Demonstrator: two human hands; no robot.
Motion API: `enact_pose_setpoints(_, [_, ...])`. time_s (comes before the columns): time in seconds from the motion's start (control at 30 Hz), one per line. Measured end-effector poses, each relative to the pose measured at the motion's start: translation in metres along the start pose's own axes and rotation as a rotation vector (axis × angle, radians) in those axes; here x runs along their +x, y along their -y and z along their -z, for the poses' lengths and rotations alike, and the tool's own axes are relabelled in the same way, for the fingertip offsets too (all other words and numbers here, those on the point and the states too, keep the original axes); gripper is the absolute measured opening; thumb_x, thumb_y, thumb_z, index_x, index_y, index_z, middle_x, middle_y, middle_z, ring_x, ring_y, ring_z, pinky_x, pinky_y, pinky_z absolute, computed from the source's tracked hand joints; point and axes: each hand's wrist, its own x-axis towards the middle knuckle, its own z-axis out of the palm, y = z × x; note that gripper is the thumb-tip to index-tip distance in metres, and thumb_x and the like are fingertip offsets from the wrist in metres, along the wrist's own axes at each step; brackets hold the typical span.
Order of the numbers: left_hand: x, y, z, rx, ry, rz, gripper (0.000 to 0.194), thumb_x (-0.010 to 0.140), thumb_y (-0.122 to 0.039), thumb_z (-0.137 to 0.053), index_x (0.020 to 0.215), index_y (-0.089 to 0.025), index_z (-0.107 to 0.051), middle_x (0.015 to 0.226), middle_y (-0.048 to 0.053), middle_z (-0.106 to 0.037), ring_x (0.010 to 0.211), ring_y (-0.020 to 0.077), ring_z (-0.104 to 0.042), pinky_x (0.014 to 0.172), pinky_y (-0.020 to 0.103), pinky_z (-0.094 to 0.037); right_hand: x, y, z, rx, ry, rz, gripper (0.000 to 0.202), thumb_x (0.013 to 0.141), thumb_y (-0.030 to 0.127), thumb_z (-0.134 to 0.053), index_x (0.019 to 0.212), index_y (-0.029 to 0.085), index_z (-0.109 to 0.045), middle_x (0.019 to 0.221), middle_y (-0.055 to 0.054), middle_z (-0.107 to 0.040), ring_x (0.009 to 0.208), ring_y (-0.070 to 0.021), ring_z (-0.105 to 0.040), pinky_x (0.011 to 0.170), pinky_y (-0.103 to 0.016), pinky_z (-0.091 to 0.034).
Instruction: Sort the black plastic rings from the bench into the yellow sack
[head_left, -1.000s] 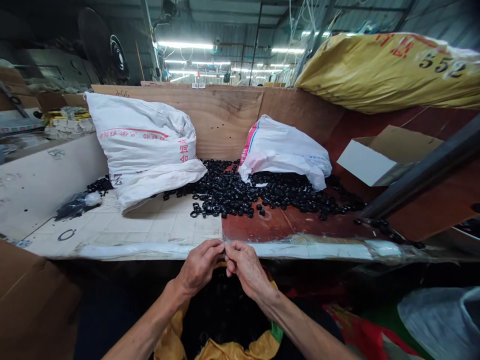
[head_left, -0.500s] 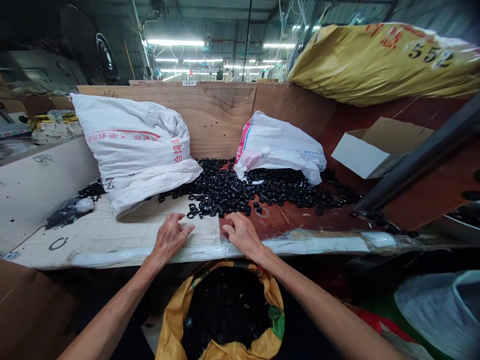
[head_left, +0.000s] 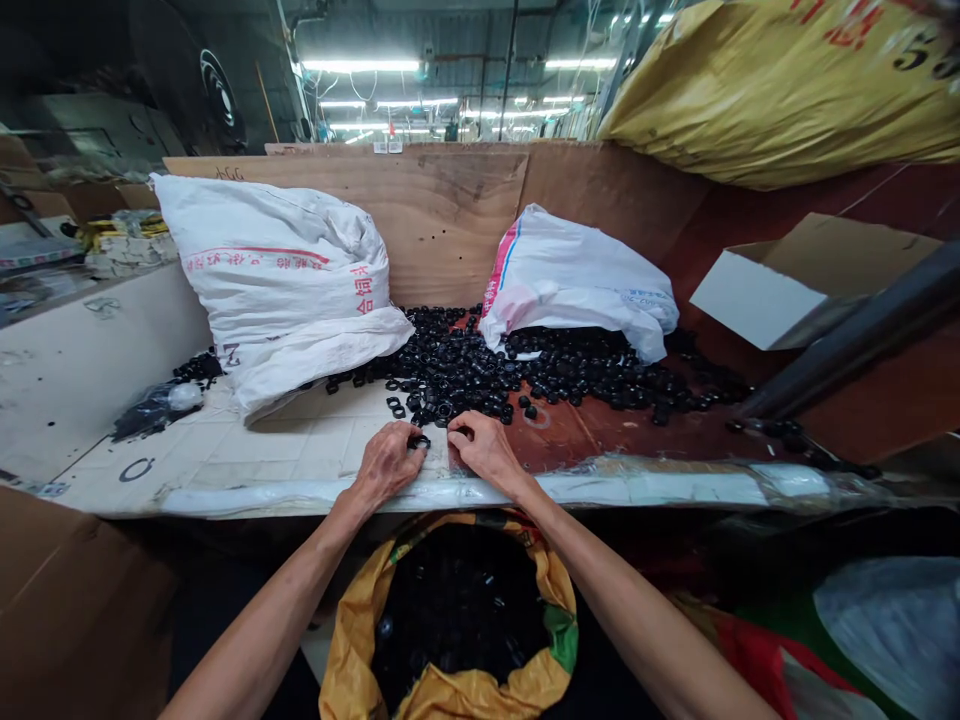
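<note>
Fluorescent tubes [head_left: 360, 66] light a workshop across the top of the head view, behind a plywood board [head_left: 450, 220] that backs a worktable [head_left: 277, 450], pale on the left and reddish brown on the right. Across the middle of the frame lies a loose pile of small black ring-shaped parts [head_left: 457, 365], spreading from under two white woven sacks, one left of centre [head_left: 292, 275] and one right of centre [head_left: 577, 275]. Just below the pile, the left hand [head_left: 388, 465] pinches a black ring [head_left: 421, 441] between thumb and forefinger. Beside it, apart by a narrow gap, the right hand [head_left: 487, 452] has its fingers curled over something dark; whether they grip a part, I cannot tell. At bottom centre, a yellow woven bag [head_left: 349, 630] stands open below the table edge, with dark contents too dim to make out singly. For such small pieces, a light fingertip pinch on the rim should serve better than a full fist, since it leaves the ring's opening in sight. Keeping both hands low and close together, just in front of the pile, would probably shorten each reach and avoid scattering loose parts.
</note>
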Motion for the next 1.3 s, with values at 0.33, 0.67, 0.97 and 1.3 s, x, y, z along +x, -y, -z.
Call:
enact_pose_setpoints(0.33, [-0.004,-0.011,0.005,-0.534,0.0,0.007,0.019,0.082,-0.017,-0.068,0.101,-0.018,-0.068,0.095,0.005,-0.067,0.082,0.0155,-0.068,0.075,0.027,-0.058,-0.024,0.021,-0.001,0.548,0.007,-0.018,0.024,0.084,0.028,-0.067,0.107,0.021,-0.071,0.103,-0.006,-0.071,0.093,-0.0184,-0.066,0.086,-0.031,-0.052])
enact_pose_setpoints(0.67, [-0.009,-0.012,0.007,-0.746,-0.031,-0.007,0.021,0.084,-0.027,-0.074,0.103,-0.02,-0.072,0.105,0.008,-0.066,0.095,0.0184,-0.066,0.082,0.032,-0.058,-0.029,0.025,0.002,0.418,-0.053,0.088,0.014,0.087,0.027,-0.065,0.097,0.021,-0.072,0.097,-0.007,-0.069,0.088,-0.0199,-0.064,0.079,-0.032,-0.053])
enact_pose_setpoints(0.97, [-0.009,-0.018,0.014,-0.936,-0.08,0.175,0.025,0.079,-0.032,-0.08,0.095,-0.016,-0.07,0.1,0.007,-0.07,0.091,0.0187,-0.069,0.086,0.034,-0.058,-0.027,0.014,-0.006,0.626,0.042,-0.186,0.022,0.078,0.031,-0.072,0.096,0.02,-0.069,0.085,-0.002,-0.07,0.073,-0.0164,-0.065,0.071,-0.029,-0.054])
enact_pose_setpoints(1.3, [-0.011,-0.022,0.015,-0.785,-0.039,0.107,0.029,0.084,-0.026,-0.073,0.111,-0.019,-0.068,0.095,0.004,-0.071,0.079,0.0145,-0.067,0.079,0.03,-0.058,-0.026,0.027,0.002,0.734,0.057,-0.117,0.02,0.076,0.035,-0.074,0.089,0.021,-0.071,0.089,-0.002,-0.07,0.083,-0.0178,-0.065,0.079,-0.03,-0.055])
